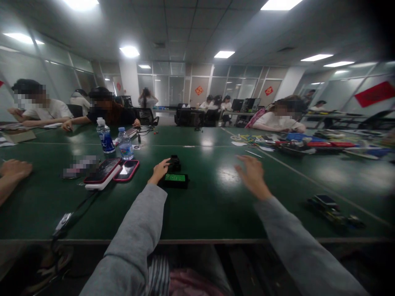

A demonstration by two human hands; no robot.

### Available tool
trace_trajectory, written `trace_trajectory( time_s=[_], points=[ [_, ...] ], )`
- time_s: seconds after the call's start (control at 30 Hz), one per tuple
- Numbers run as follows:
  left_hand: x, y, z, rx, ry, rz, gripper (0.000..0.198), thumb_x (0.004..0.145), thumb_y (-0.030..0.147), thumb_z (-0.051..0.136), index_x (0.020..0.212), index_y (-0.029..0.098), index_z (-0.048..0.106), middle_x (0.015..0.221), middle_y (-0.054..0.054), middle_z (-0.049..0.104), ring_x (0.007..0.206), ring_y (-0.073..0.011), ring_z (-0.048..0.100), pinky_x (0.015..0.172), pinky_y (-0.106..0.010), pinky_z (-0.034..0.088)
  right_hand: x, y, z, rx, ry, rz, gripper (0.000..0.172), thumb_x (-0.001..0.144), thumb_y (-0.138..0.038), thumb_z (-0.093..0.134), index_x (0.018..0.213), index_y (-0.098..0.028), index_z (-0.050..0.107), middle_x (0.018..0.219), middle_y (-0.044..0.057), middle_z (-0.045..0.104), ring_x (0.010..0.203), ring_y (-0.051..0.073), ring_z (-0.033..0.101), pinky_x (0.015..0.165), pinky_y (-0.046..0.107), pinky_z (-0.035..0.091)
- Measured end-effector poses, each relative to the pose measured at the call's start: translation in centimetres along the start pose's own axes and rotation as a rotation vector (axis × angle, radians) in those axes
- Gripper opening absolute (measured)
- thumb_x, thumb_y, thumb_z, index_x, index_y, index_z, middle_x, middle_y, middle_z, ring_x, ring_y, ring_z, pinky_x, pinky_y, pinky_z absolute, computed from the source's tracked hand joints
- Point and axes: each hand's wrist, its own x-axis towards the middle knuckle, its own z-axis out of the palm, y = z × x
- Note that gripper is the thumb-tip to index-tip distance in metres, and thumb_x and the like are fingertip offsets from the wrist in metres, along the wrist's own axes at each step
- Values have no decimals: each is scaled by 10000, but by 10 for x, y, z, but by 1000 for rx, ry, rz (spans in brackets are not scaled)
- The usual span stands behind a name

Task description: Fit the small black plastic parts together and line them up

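My left hand [159,170] is stretched forward over the green table, its fingertips at the left side of a small black device [175,163]. Whether they press on it or only rest against it is hard to see. Just in front of that device, nearer to me, lies a black box with a lit green screen [175,180], close beside my left hand. My right hand [252,176] is raised over the table further right, fingers apart and slightly blurred, holding nothing. A thin white stick [253,154] lies beyond it.
On the left stand two bottles, one dark blue [105,136] and one clear [125,144], behind a phone on a white block [103,172] and a pink-edged phone [126,170]. A neighbour's hand [15,168] rests far left. A circuit board [330,207] and cable heap [308,144] lie right.
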Motion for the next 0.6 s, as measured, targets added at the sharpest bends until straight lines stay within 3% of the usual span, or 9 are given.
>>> trace_trajectory(
  time_s=[0.07, 0.13, 0.27, 0.33, 0.43, 0.53, 0.6],
  points=[
    [0, 7, -3, -141, -16, 6, 523, 884, 139, 462, 1389, 269, 493, 1244, -16, 676, 1243, -202, 559, 1074, -413, 397, 21, -64, 47, 119, -184, -142, 408, 980, -424, 421, 1345, -279, 531, 1333, 107, 508, 1263, 257, 426, 1021, 441, 374],
    [0, 14, -7, -302, -27, -5, 488, 896, 177, 484, 1384, 191, 501, 1225, -72, 683, 1197, -213, 594, 1044, -391, 430, 38, -115, 91, 260, -307, -184, 392, 986, -379, 425, 1354, -287, 522, 1318, 90, 527, 1237, 227, 458, 1031, 410, 382],
    [-4, 22, -20, -582, -65, -36, 485, 903, 299, 554, 1356, 128, 518, 1268, -136, 649, 1171, -230, 608, 1033, -381, 435, 62, -168, 152, 427, -477, -193, 408, 950, -394, 521, 1339, -273, 532, 1292, 75, 550, 1211, 199, 482, 1031, 366, 392],
    [-8, 23, -26, -626, -129, -68, 486, 884, 384, 599, 1304, 140, 567, 1275, -143, 642, 1187, -251, 594, 1046, -407, 415, 67, -176, 167, 412, -531, -188, 449, 880, -403, 630, 1300, -260, 564, 1249, 86, 562, 1167, 217, 505, 1002, 372, 409],
    [-12, 23, -32, -651, -292, -21, 542, 779, 459, 723, 1222, 162, 624, 1282, -142, 631, 1238, -269, 550, 1076, -423, 373, 60, -170, 171, 412, -553, -170, 459, 834, -293, 663, 1279, -235, 567, 1141, 82, 588, 1051, 196, 555, 942, 339, 439],
    [-12, 20, -33, -592, -549, 68, 631, 647, 407, 837, 1204, 189, 637, 1296, -132, 619, 1259, -272, 530, 1085, -436, 360, 42, -139, 154, 376, -489, -132, 450, 803, -215, 640, 1249, -228, 572, 1083, 71, 590, 989, 183, 574, 904, 317, 456],
    [-11, 17, -33, -508, -645, 79, 687, 576, 369, 878, 1201, 210, 643, 1302, -120, 614, 1264, -279, 525, 1082, -437, 366, 27, -102, 132, 329, -458, -104, 436, 795, -246, 647, 1225, -224, 581, 1076, 77, 594, 979, 194, 584, 891, 329, 470]
  ],
)
